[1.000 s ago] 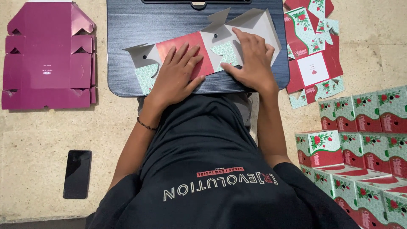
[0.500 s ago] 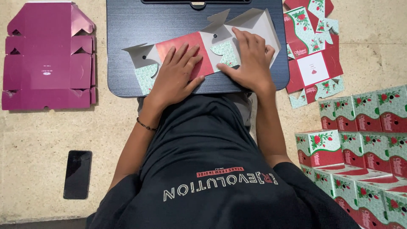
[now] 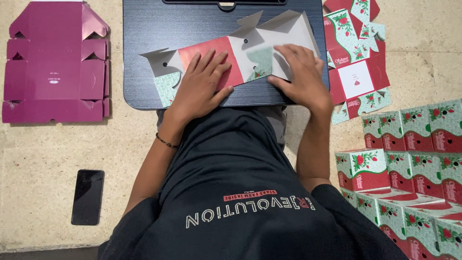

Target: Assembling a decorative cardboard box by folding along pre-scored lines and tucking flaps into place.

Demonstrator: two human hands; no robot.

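Observation:
A flat, unfolded carton (image 3: 240, 53), red and mint green with a white inside, lies across a dark lap table (image 3: 144, 43). My left hand (image 3: 202, 84) presses flat on its red panel, fingers spread. My right hand (image 3: 301, 72) lies on the white and green panels at the right end, fingers bent and pushing down on a fold. Neither hand lifts the carton off the table.
A flattened magenta box (image 3: 53, 62) lies on the floor at left. A black phone (image 3: 88, 196) lies at lower left. More flat red-and-green cartons (image 3: 356, 72) sit at right of the table. Several folded boxes (image 3: 409, 163) are stacked at right.
My right hand has slid slightly rightward along the carton; my left hand stays pressed on the red panel.

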